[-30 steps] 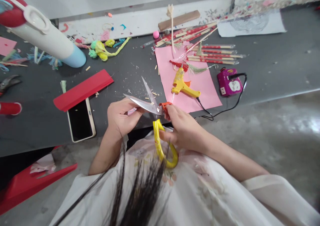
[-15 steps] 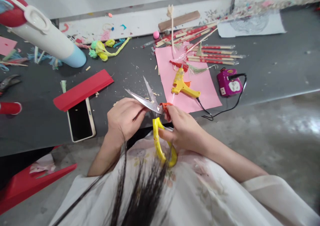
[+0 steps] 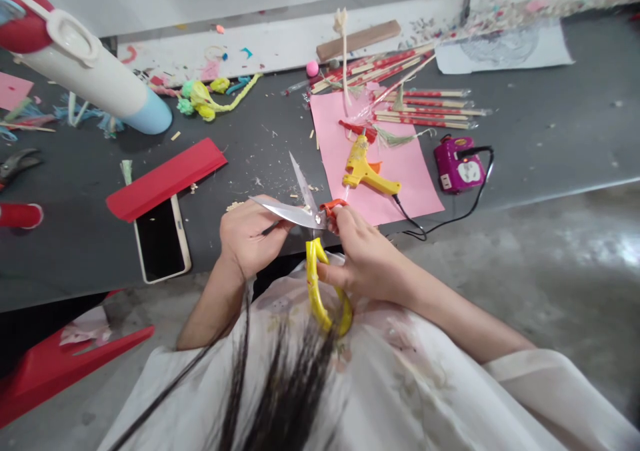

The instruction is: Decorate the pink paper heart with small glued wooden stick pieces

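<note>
Now | right hand point(image 3: 365, 254) grips scissors point(image 3: 313, 238) | blades over left hand point(image 3: 250, 238)

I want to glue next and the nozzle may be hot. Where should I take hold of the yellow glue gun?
Take the glue gun by its rear handle, coming from the cord side, lower right. It lies flat on the pink paper, nozzle pointing up and away.

A single head-worn camera looks forward and steeply down over the person's chest onto the near edge of the dark table point(image 3: 550, 144). It sits close above the hands, with hair hanging into the lower frame. The table slants across the frame, floor showing at right.
</note>
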Demonstrator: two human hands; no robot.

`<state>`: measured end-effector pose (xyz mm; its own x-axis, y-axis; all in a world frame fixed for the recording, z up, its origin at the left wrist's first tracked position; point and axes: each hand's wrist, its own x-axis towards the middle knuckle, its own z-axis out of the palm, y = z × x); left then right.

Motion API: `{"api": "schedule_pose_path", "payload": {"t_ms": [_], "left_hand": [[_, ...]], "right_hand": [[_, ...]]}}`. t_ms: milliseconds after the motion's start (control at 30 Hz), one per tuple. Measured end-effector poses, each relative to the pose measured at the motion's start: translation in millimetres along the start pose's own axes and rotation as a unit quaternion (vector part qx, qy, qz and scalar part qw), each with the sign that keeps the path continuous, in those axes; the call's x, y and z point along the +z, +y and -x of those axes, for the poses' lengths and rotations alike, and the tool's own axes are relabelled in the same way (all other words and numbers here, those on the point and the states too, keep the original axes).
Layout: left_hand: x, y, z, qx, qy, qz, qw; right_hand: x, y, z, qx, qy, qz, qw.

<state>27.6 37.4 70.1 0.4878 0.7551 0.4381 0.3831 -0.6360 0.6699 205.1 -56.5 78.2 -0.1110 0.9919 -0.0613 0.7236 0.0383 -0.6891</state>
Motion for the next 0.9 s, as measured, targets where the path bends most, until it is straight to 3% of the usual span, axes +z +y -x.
{"api": "schedule_pose_path", "payload": {"t_ms": [700, 900], "left_hand": [[-11.6, 9, -3, 0.026, -0.014, -0.051, 0.998], [-12.2, 7, -6, 0.039, -0.02, -0.053, 0.998]], "right_hand": [[-5, -1, 1, 0.021, -0.011, -0.014, 1.0], [-3, -3, 2, 0.012, 0.016, -0.002, 1.0]]}}
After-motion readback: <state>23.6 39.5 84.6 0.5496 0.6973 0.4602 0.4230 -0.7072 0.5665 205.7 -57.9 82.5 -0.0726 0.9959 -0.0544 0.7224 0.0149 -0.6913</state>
